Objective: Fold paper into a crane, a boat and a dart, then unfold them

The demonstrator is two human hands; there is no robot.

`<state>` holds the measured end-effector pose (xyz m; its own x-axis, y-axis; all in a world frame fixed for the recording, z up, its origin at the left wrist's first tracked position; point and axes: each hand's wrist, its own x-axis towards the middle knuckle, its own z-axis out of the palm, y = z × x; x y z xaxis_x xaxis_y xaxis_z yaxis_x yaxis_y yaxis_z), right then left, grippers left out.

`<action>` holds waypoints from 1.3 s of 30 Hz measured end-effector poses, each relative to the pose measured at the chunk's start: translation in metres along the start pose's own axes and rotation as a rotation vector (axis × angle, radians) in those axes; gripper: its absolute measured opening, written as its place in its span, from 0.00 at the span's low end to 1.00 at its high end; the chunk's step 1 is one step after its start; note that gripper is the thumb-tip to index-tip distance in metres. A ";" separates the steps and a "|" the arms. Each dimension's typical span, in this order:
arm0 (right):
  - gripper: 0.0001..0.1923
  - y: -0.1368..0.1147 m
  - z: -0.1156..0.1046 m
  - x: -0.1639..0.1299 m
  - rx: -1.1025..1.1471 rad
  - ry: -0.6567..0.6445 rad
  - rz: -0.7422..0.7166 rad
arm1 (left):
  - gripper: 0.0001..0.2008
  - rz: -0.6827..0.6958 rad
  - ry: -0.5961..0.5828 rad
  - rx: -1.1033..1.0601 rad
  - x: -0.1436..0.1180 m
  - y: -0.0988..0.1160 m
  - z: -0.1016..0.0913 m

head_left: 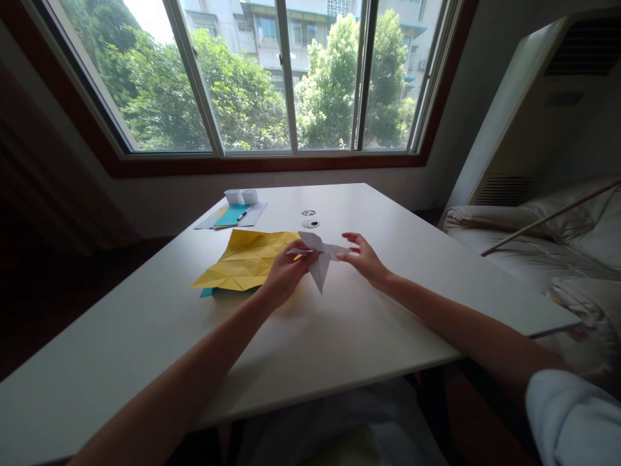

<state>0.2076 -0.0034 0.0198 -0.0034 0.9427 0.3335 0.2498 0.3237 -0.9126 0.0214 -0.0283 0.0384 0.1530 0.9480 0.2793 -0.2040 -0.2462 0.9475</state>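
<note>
A folded white paper origami piece (321,270) with several pointed flaps is held up above the table, near the middle of the head view. My left hand (284,275) grips it from the left, thumb and fingers pinched on one flap. On the other side, my right hand (367,261) has its fingers apart, close around the tip of the right-hand flap. Whether the thumb touches that tip I cannot tell. Beside my left hand lies a creased yellow sheet of paper (242,259), partly covered by that hand. A teal corner of paper (207,292) sticks out beneath it.
The white table (369,336) reaches toward the window. At its far left are two small white containers (241,197), teal paper (233,215), other sheets and a pen. Two small round items (310,224) lie at the back centre. Right of the table stands a pale sofa (514,233).
</note>
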 end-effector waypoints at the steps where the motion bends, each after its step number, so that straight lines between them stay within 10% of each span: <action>1: 0.19 -0.003 -0.002 -0.001 -0.129 0.055 -0.168 | 0.17 0.067 0.039 0.076 0.000 -0.001 0.000; 7: 0.13 -0.024 -0.005 -0.016 -0.296 -0.010 -0.737 | 0.14 0.309 0.022 0.304 -0.005 -0.003 0.006; 17: 0.09 -0.026 -0.005 -0.020 -0.241 -0.109 -0.795 | 0.08 0.420 -0.125 0.513 -0.011 -0.001 0.004; 26: 0.07 -0.029 -0.005 -0.020 -0.211 -0.082 -0.843 | 0.06 0.891 -0.009 1.079 -0.016 0.006 0.002; 30: 0.06 -0.028 -0.005 -0.019 -0.161 -0.028 -0.740 | 0.04 0.791 0.090 0.847 -0.015 0.009 0.005; 39: 0.06 -0.019 -0.007 -0.012 -0.040 -0.015 -0.536 | 0.10 0.110 0.276 0.078 0.000 0.006 -0.001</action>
<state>0.2096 -0.0212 0.0352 -0.1538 0.6475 0.7464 0.2460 0.7567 -0.6057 0.0190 -0.0300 0.0438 -0.1367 0.9311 0.3383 -0.1284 -0.3553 0.9259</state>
